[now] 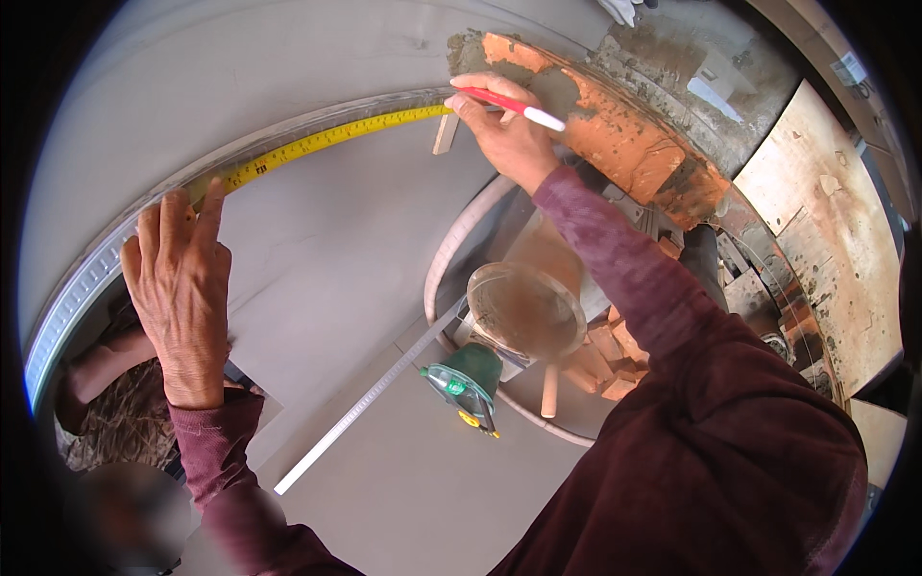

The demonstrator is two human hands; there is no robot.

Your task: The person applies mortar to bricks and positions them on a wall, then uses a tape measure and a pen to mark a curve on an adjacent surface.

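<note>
A yellow tape measure blade [336, 139] stretches along the curved edge of a grey panel [288, 58]. At its left end, my left hand [182, 269] holds the tape against the edge, the index finger laid on it. My right hand [507, 130] is at the other end, closed round a red marker [499, 99] with a white end, its fingertips touching the tape. A short wooden stick [445, 134] sits just under that end. Beyond my right hand is an orange brick course [624, 139] smeared with wet mortar.
A ribbed metal channel [82, 274] runs along the left edge. Below stand a round bucket [526, 312], a green bucket [475, 365] with a bottle, a long white straightedge [360, 408], a hose [447, 254] and loose bricks [610, 355]. Another person's arm or leg [110, 365] shows lower left.
</note>
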